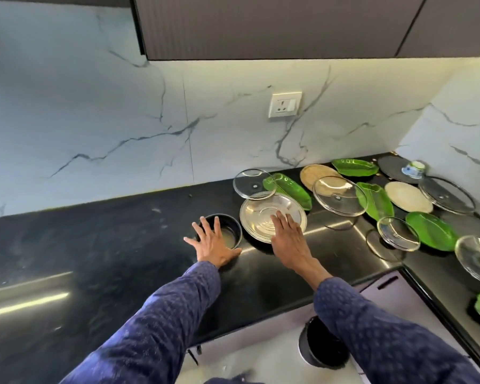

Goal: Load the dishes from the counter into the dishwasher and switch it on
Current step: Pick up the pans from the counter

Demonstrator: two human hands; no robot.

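Left hand (212, 242) spread wide over dark bowl (227, 231), right hand (287, 231) flat-fingered on steel plate (263, 212); no legible writing.

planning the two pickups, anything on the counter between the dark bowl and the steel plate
Nothing: the head view shows only a narrow strip of bare black counter between the dark bowl and the steel plate.

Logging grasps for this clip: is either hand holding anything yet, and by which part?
Nothing held. Left hand spreads over the dark bowl; right hand lies flat on the steel plate.
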